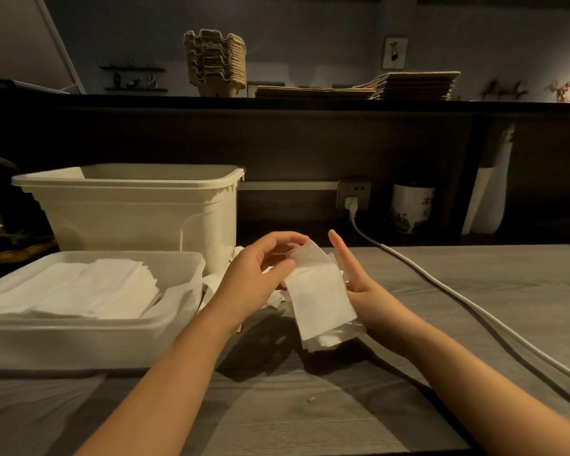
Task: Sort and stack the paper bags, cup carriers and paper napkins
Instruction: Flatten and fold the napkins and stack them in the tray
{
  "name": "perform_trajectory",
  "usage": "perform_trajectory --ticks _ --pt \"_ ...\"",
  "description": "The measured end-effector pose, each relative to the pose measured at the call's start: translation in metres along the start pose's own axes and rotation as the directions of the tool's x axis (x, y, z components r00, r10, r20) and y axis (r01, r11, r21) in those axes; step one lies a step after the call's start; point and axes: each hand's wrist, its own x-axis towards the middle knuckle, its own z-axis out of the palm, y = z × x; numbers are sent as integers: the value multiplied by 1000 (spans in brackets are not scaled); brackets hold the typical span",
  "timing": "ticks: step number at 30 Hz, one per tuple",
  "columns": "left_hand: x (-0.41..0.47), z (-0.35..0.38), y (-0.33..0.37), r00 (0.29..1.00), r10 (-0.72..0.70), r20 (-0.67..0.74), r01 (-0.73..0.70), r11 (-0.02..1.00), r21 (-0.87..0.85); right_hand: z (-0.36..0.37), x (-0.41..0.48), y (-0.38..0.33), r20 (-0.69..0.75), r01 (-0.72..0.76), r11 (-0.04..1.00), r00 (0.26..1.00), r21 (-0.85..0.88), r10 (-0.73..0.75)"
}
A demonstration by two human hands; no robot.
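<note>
Unevenly stacked thin white napkins (320,301); left hand (260,268) pinches, right hand (371,299) supports.

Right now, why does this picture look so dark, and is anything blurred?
Head view throughout: dim warm light, the napkins brightest; a dark shadow falls on the table beneath them; the cup carriers on the shelf look soft and grainy; the wide lens stretches the frame's edges.

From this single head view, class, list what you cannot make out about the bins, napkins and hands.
Head view only:
- Tall bin contents: hidden by its own near wall.
- Right hand grip: covered by the napkins.
- Loose pile behind left hand: mostly blocked by it.
- Canister print: too dim, small.
</note>
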Motion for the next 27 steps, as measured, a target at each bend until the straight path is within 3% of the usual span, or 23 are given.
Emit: perform_trajectory --ticks 3,8,12,15,17,21,24,27 --pt "0 -1 1 999 -53 10 54 990 -132 -3 1 2 -28 32 999 999 27 -31" --pt "0 -2 5 998 -60 27 65 948 -310 0 -1 -1 -54 -18 990 998 -139 11" --pt "0 -2 1 998 -53 -24 45 965 -258 2 -5 -5 -81 -54 996 996 -66 49" --pt "0 0 -1 996 -6 -93 1 999 -52 -1 -8 -4 -57 -47 992 997 113 53" --pt "-1 0 -1 995 20 -96 -17 999 28 -2 -8 -3 -18 -39 996 999 81 41" --pt "0 1 0 999 -41 -31 37 989 -142 -3 -3 -2 -135 -19 1000 991 -14 17" --pt "1 2 -1 994 -107 5 107 989 -105 -5 0 1 -195 -3 1000 981 23 7" --pt "1 3 -4 981 -185 -50 182 981 -60 -4 0 1 -202 7 1000 979 20 -2"
